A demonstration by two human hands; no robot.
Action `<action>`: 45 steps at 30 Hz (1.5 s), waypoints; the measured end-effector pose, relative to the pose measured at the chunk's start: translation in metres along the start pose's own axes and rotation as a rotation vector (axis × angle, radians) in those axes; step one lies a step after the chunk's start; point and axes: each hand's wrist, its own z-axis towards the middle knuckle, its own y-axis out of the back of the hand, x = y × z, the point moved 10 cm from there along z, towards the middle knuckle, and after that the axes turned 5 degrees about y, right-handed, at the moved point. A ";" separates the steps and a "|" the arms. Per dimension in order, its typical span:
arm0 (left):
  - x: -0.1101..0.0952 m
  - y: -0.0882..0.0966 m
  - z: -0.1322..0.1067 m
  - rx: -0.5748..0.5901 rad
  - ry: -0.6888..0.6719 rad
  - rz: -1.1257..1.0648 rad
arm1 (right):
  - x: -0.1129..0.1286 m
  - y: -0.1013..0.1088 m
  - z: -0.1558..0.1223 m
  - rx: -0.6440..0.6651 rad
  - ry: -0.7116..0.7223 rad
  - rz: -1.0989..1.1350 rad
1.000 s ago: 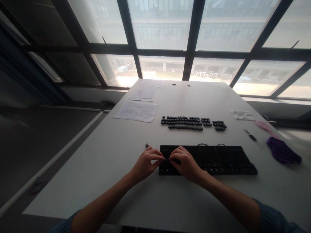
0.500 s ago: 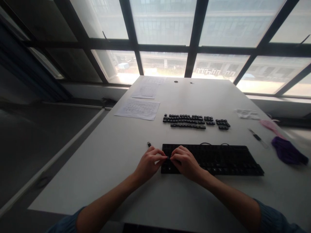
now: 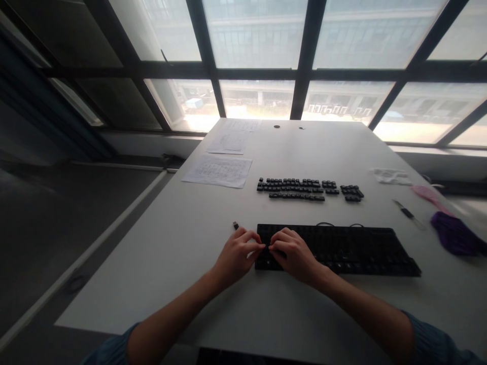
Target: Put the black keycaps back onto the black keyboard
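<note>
A black keyboard (image 3: pixel 365 251) lies on the white table, its right part in plain view and its left end partly covered by my hands. Over that left end, my left hand (image 3: pixel 238 253) is closed in a pinch, thumb against index finger. Facing it, my right hand (image 3: pixel 291 252) is pinched too, its fingertips nearly touching the left ones. Whatever sits between the fingertips is too small and dark to make out. Beyond the keyboard, loose black keycaps (image 3: pixel 291 188) are laid out in rows and small groups.
A USB plug (image 3: pixel 236 225) lies beside my left hand. Printed papers (image 3: pixel 219 171) are at the far left of the table (image 3: pixel 160 263). On the right are a knife-like tool (image 3: pixel 408 213), a white cloth (image 3: pixel 391 176), a pink cloth (image 3: pixel 429 196) and a purple cloth (image 3: pixel 454 233).
The whole view has shifted slightly, with the table and its things a little further right. Both hands stay pinched together over the keyboard's left end.
</note>
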 end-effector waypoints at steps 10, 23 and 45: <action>-0.014 -0.004 -0.005 0.019 -0.037 0.141 | 0.001 0.001 -0.002 0.082 -0.063 -0.136; 0.028 0.039 0.074 -0.155 0.102 -0.015 | -0.035 0.041 0.032 -0.002 -0.141 -0.039; 0.051 0.010 0.130 -0.199 0.175 -0.014 | -0.091 0.042 0.080 -0.030 -0.079 -0.218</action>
